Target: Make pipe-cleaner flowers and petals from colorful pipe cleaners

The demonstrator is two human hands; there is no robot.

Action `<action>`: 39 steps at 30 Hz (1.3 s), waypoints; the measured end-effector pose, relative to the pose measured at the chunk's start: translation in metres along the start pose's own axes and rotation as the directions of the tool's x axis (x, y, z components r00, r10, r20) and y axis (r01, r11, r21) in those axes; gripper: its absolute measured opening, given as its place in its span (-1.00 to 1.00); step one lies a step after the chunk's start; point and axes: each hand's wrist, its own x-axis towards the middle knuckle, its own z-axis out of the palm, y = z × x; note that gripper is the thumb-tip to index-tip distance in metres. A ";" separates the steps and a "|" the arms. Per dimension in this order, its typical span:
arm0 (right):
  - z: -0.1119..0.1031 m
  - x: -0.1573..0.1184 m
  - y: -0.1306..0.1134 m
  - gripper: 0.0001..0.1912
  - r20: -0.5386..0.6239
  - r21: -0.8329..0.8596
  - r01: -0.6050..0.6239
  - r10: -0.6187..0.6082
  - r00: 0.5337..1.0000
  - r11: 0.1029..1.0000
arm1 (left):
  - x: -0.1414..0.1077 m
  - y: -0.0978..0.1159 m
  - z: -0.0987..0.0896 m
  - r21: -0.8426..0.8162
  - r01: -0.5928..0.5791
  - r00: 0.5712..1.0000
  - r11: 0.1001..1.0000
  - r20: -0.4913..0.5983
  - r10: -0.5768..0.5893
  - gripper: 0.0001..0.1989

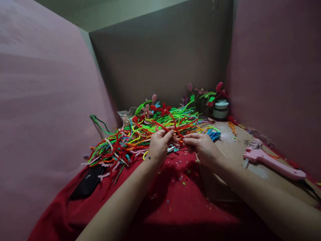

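Observation:
A red pipe cleaner (176,126) is held between my two hands, with one fuzzy end sticking up above the fingers. My left hand (162,142) is closed on it in a pinch of thumb and fingers. Close beside it, my right hand (200,145) pinches the same pipe cleaner near its lower end. Just behind the hands spreads a tangled heap of pipe cleaners (136,135) in green, red, yellow, orange and white. Partly hidden by my left hand, a metal tool (171,149), perhaps scissors, lies on the cloth.
Fuzzy flowers (164,109) top the heap. A pink glue gun (274,164) rests on a cardboard sheet (230,150) at right, with a lidded jar (220,109) behind. A black pouch-like object (86,184) lies left on the red cloth (175,204), which is strewn with clippings. Walls stand on three sides.

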 end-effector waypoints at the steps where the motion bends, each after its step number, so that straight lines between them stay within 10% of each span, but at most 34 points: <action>1: 0.000 0.000 0.001 -0.90 -0.005 -0.011 -0.012 0.012 1.000 1.000 | 0.000 -0.002 -0.001 0.014 0.003 1.000 1.000 0.010 -0.003 -0.68; 9: -0.003 0.001 0.005 -0.93 0.045 -0.006 -0.137 0.137 0.990 0.991 | 0.001 -0.005 -0.008 0.029 0.048 0.997 0.998 0.055 -0.050 -0.77; 16: -0.011 0.003 0.012 -0.85 0.312 0.166 -0.436 0.372 0.874 0.885 | 0.003 -0.003 -0.016 -0.058 0.101 0.992 0.993 0.076 -0.096 -0.79; 30: -0.002 -0.003 0.017 -0.82 0.147 0.106 -0.292 0.275 0.950 0.951 | -0.004 -0.002 -0.017 0.191 0.075 0.987 0.979 0.122 -0.100 -0.74; 39: -0.004 -0.003 0.016 -0.89 0.216 0.078 -0.278 0.256 0.942 0.957 | -0.007 0.001 -0.010 0.156 0.074 0.995 0.985 -0.070 -0.064 -0.78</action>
